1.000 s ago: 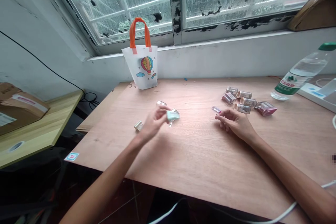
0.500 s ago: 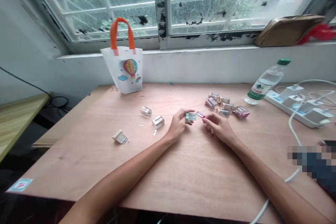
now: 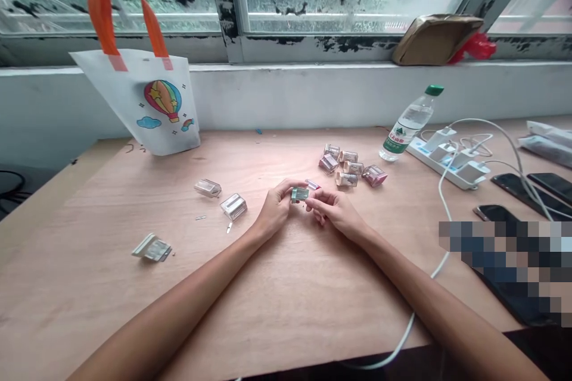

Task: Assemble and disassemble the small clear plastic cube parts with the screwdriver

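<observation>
- At mid-worktop [image 3: 286, 303], just above the surface, I have the small green case [image 3: 300, 194] held in my left grip [image 3: 280, 197].
- My right grip [image 3: 315, 202] is narrow at the case's right end; I can't tell whether it pinches anything.
- I judge the step in hand as two-handed work on this case.
- The next move calls for a steady left hold and fine right fingertip control, clear of the pink-edged piece [image 3: 313, 184] just beyond.

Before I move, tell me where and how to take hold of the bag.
Likely best by the top of the orange handle, coming down from above: the bag stands upright, and the handle rises from it as an open loop, while the wall lies behind.
</observation>
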`<state>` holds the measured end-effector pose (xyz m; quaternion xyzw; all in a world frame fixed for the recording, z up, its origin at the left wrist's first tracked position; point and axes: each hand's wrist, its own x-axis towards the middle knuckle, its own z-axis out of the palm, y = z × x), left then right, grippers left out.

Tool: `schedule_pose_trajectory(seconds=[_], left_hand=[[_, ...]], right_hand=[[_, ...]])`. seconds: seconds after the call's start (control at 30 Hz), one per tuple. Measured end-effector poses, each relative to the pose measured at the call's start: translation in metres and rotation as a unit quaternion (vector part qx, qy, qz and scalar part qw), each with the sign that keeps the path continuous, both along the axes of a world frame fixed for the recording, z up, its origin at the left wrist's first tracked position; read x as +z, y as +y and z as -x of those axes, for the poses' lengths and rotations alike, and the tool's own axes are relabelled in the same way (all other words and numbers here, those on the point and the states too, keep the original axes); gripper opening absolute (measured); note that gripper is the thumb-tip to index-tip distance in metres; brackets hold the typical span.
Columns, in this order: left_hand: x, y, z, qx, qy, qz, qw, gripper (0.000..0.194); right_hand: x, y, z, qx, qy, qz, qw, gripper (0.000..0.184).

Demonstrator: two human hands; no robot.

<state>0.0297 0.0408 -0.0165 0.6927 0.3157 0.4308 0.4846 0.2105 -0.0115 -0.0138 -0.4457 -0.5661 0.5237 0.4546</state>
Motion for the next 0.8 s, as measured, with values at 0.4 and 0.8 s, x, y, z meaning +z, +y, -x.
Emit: schedule_pose_trajectory(seconds=[0.4, 0.8], left_hand=[[0.004, -0.003, -0.001, -0.002, 0.023, -0.033, 0.999, 0.037], [0.012, -0.003, 0.0, 0.035, -0.017, 0.061, 0.997, 0.031]], right_hand=[[-0.01, 0.002, 0.004, -0.045, 0.009, 0.002, 0.999, 0.039], [-0.002, 0.007, 0.006, -0.107, 0.024, -0.02, 0.994, 0.043]])
